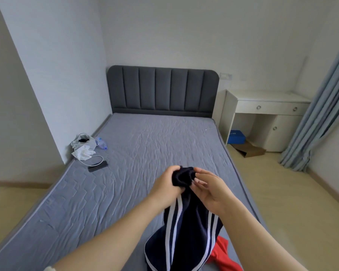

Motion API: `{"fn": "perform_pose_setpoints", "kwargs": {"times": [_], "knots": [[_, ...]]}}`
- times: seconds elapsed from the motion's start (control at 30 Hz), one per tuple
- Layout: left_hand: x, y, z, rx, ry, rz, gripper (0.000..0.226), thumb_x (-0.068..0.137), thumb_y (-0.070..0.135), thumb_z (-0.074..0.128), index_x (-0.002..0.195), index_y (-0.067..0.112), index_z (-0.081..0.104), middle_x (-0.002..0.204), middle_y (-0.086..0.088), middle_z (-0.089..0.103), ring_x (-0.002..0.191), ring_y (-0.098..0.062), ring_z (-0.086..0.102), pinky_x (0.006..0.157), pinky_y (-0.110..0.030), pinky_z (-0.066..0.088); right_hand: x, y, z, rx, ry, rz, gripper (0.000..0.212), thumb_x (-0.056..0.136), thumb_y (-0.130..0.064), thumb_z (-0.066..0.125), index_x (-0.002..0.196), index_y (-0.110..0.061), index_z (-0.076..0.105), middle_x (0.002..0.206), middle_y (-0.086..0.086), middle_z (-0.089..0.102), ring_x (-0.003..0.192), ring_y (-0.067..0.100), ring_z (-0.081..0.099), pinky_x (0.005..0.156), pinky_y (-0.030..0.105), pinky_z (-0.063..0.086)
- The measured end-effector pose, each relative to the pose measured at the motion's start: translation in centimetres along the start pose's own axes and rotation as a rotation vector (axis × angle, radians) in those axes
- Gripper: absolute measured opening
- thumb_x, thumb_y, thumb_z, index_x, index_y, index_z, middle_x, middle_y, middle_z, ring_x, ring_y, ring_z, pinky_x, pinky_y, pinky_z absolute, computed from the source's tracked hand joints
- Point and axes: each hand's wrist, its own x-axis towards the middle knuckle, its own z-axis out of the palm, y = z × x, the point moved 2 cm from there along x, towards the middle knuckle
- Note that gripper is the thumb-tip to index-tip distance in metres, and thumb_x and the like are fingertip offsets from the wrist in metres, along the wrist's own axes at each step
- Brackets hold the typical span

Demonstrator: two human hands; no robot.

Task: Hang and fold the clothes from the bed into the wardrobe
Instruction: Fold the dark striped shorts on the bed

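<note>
Small pale-walled bedroom. One bed (145,143) with a grey quilted cover, one dark grey padded headboard (162,89), one white desk (262,98) beside it, one blue-grey curtain (321,114) at the right.

Clothes counted on the bed: two. One navy garment (190,231), one red garment (223,255) lying flat at the near right edge, partly under the navy one.

Two bare hands were over the near end of the mattress. Left hand (168,180) gripped the bunched top of the navy garment, fingers curled round it. Right hand (211,190) was just beside it, fingers half-curled, tips at the fabric's edge; could not tell whether it pinched.

The navy piece hung from that grip to the cover, dark and soft-looking, with white stripes running down its length and white trim at the curved hem.

Far left edge: one white bag (83,147), one clear bottle (101,143), one white cable (98,158), one black phone (97,166).
</note>
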Motion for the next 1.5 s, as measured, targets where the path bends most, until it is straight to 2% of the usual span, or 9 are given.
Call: {"fn": "perform_pose_setpoints", "kwargs": {"times": [0.23,0.33,0.43,0.6,0.8,1.0,1.13,1.33,1.5], "knots": [[1.8,1.9,-3.2,-0.423,-0.164,-0.079,0.013,0.092,0.008,0.054,0.093,0.013,0.065,0.086,0.000,0.071,0.078,-0.010,0.069,0.066,-0.015,0.052,-0.3,-0.6,-1.0,-0.543,0.032,-0.188,0.031,0.086,-0.002,0.058,0.105,-0.025,0.058,0.088,0.000,0.065,0.062,0.006,0.064,0.052,0.019,0.049],[2.3,3.5,-5.0,-0.518,-0.237,-0.036,0.017,0.093,0.011,0.051,0.092,0.011,0.068,0.089,-0.005,0.074,0.083,-0.015,0.070,0.068,-0.020,0.054,0.0,-0.5,-1.0,-0.641,0.108,-0.261,0.039,0.080,-0.016,0.068,0.115,-0.025,0.053,0.109,0.002,0.061,0.100,0.023,0.062,0.084,0.039,0.053],[2.5,4.7,-7.1,-0.621,-0.246,0.021,0.025,0.090,0.012,0.051,0.083,0.015,0.075,0.087,-0.006,0.074,0.080,-0.016,0.071,0.064,-0.021,0.054,0.4,-0.6,-1.3,-0.912,0.255,-0.286,0.037,0.076,-0.041,0.069,0.108,-0.034,0.052,0.126,-0.008,0.037,0.123,0.027,0.035,0.105,0.049,0.032],[2.7,5.4,-10.0,-0.778,-0.167,0.084,0.027,0.087,0.017,0.051,0.079,0.021,0.077,0.084,-0.003,0.074,0.078,-0.014,0.071,0.064,-0.022,0.055,0.9,-0.1,-0.6,-0.514,0.062,-0.187,0.036,0.080,-0.021,0.072,0.108,-0.022,0.050,0.099,0.002,0.060,0.076,0.014,0.060,0.061,0.024,0.047],[3.0,6.4,-13.4,-0.899,0.100,0.062,0.023,0.096,0.014,0.043,0.092,0.015,0.066,0.082,-0.001,0.074,0.076,-0.013,0.071,0.062,-0.023,0.056,1.5,-2.6,2.4,-0.252,0.058,-0.321,0.060,0.079,-0.003,0.070,0.129,-0.022,0.043,0.111,0.009,0.062,0.099,0.029,0.065,0.087,0.046,0.053],[4.1,11.8,-19.2,-0.784,0.292,0.249,0.018,0.097,0.016,0.044,0.096,0.015,0.062,0.083,0.002,0.074,0.080,-0.012,0.070,0.066,-0.023,0.055,-0.9,-10.6,8.6,-0.339,-0.054,-0.618,0.016,0.078,-0.013,0.073,0.081,-0.028,0.067,0.076,-0.015,0.072,0.073,-0.002,0.067,0.057,0.007,0.048],[4.7,16.2,-21.7,-0.599,0.508,0.329,0.013,0.095,0.020,0.050,0.090,0.019,0.062,0.086,0.004,0.070,0.078,-0.008,0.067,0.066,-0.022,0.053,-3.2,-14.9,12.9,-0.256,-0.202,-0.720,0.017,0.082,-0.009,0.069,0.092,-0.023,0.066,0.087,-0.008,0.073,0.085,0.006,0.069,0.078,0.022,0.054],[4.3,21.7,-24.3,-0.523,0.668,0.371,0.012,0.092,0.026,0.055,0.085,0.017,0.057,0.099,-0.006,0.061,0.091,-0.019,0.060,0.087,-0.033,0.050,-7.0,-20.9,17.1,-0.121,-0.339,-0.723,0.026,0.084,-0.008,0.063,0.109,-0.014,0.058,0.097,0.006,0.070,0.084,0.021,0.069,0.066,0.032,0.058],[3.2,22.2,-23.7,-0.500,0.580,0.466,0.016,0.078,0.026,0.074,0.088,0.022,0.061,0.087,0.004,0.070,0.073,-0.008,0.069,0.058,-0.021,0.056,-8.2,-22.5,17.2,-0.167,-0.527,-0.614,0.044,0.083,-0.041,0.064,0.116,-0.012,0.065,0.109,0.006,0.070,0.097,0.020,0.068,0.077,0.031,0.056]]}}
